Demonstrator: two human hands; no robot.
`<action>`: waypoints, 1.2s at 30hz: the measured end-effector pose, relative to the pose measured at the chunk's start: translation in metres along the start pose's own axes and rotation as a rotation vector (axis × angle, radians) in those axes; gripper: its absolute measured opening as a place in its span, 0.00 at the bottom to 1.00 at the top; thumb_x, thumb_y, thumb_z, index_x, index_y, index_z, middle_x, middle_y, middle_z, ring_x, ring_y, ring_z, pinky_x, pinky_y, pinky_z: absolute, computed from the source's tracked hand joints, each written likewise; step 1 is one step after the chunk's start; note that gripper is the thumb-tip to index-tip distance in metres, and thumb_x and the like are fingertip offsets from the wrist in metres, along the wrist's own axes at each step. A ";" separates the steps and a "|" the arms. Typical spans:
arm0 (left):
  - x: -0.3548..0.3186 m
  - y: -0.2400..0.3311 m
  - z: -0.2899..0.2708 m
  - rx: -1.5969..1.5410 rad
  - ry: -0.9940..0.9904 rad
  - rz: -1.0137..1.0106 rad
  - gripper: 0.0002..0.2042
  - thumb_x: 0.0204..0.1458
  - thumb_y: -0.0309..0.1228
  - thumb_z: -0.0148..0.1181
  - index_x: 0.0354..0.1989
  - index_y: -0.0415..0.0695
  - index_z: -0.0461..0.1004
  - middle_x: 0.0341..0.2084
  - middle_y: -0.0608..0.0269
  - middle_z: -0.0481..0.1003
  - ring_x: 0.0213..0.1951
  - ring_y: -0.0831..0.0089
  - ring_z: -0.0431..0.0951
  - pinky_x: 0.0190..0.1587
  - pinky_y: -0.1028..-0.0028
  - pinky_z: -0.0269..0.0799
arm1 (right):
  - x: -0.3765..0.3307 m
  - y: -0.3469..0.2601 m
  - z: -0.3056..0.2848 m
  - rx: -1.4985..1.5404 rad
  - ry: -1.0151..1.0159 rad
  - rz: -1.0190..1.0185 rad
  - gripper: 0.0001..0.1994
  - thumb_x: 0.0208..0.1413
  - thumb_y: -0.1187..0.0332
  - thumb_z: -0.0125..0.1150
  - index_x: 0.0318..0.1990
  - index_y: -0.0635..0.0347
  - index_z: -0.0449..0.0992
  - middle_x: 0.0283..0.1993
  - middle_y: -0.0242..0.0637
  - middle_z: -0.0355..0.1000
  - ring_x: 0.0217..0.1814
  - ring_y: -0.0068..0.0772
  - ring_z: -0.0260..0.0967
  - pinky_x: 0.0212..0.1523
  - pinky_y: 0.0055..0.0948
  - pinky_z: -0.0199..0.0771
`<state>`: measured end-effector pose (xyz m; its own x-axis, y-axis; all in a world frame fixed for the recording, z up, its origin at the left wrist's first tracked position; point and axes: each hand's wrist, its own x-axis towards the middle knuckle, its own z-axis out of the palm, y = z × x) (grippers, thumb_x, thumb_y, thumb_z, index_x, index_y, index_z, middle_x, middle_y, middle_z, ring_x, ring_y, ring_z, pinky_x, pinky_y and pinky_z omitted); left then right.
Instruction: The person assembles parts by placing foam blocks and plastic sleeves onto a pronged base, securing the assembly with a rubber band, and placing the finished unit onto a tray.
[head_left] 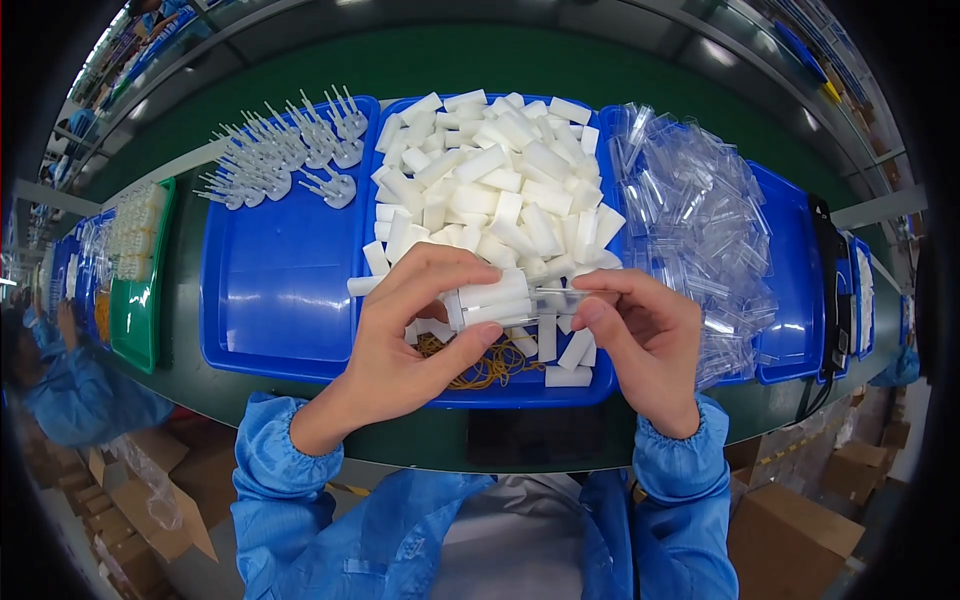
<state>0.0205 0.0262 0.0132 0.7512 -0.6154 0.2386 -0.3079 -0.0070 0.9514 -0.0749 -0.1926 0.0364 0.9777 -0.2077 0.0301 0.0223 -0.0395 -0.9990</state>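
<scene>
My left hand (395, 340) is closed round a small bundle of white foam cylinders (492, 297), its thumb below and its fingers above. Clear plastic shows at the bundle's left end. At its right end, my right hand (655, 345) pinches a thin clear plastic tube (552, 300) between thumb and fingers, and the tube meets the bundle. Whether it goes into the bundle cannot be made out. Just beneath the hands, yellow-brown rubber bands (490, 362) lie in the front of a blue tray (520, 396), with a heap of loose white foam cylinders (480, 165) behind.
On the left, a blue tray (275, 315) carries several white pronged plastic parts (285, 150). Clear plastic tubes (690, 230) are piled to the right, beside another blue tray (795, 280). A green tray (135, 315) and a person in blue (80, 390) are farther left. Cardboard boxes (790, 540) stand below the table.
</scene>
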 end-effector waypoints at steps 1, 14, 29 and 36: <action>0.000 -0.001 0.002 0.020 0.005 0.029 0.17 0.50 0.24 0.69 0.50 0.42 0.78 0.48 0.59 0.73 0.48 0.72 0.76 0.39 0.78 0.74 | 0.000 0.000 0.001 0.002 -0.001 -0.003 0.10 0.59 0.77 0.64 0.47 0.70 0.78 0.37 0.38 0.78 0.39 0.22 0.75 0.41 0.21 0.74; 0.000 0.006 0.002 0.182 -0.040 0.088 0.21 0.45 0.22 0.71 0.51 0.40 0.79 0.48 0.55 0.73 0.46 0.66 0.79 0.46 0.71 0.75 | -0.002 0.001 0.004 0.037 -0.069 -0.065 0.11 0.59 0.78 0.63 0.49 0.71 0.78 0.38 0.41 0.79 0.39 0.25 0.77 0.42 0.22 0.76; -0.002 0.006 0.000 0.196 -0.012 0.109 0.18 0.48 0.23 0.70 0.50 0.46 0.82 0.48 0.59 0.73 0.41 0.69 0.79 0.41 0.72 0.78 | -0.005 0.000 0.011 0.047 -0.054 -0.010 0.10 0.60 0.78 0.62 0.48 0.72 0.78 0.37 0.42 0.79 0.40 0.25 0.78 0.40 0.21 0.76; -0.003 0.006 0.004 0.200 -0.001 0.057 0.17 0.49 0.23 0.70 0.49 0.45 0.82 0.48 0.60 0.74 0.40 0.69 0.78 0.40 0.73 0.78 | -0.004 0.007 0.012 -0.012 -0.027 -0.042 0.11 0.59 0.77 0.64 0.48 0.71 0.79 0.36 0.42 0.80 0.39 0.25 0.79 0.40 0.21 0.76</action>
<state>0.0145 0.0249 0.0174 0.7291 -0.6198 0.2903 -0.4594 -0.1288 0.8788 -0.0759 -0.1801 0.0288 0.9813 -0.1793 0.0706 0.0609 -0.0588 -0.9964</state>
